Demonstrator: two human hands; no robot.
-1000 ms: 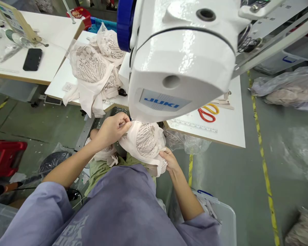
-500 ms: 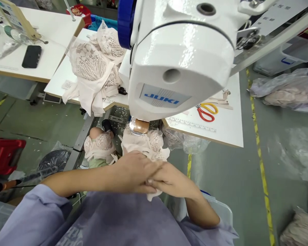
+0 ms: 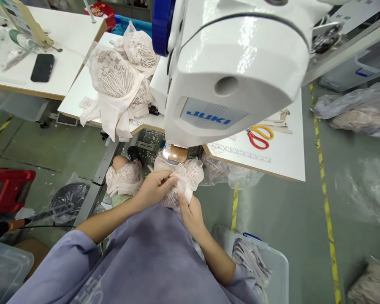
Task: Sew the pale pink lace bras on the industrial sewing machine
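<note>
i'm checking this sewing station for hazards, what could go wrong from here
The pile of lace garments hangs over the edge of the table, so it might slide to the floor. The lace garment held by the left hand and right hand is close to the metal plate below the machine head, so it could snag.

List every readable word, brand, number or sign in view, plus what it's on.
"JUKI": blue lettering on the front of the sewing machine.
Shirt print: creased and cut off, can't read it reliably.
Paper slip: too small.
Control panel: too small.
Ruler strip: markings too small.
White panel, top right: characters too blurred.
</note>
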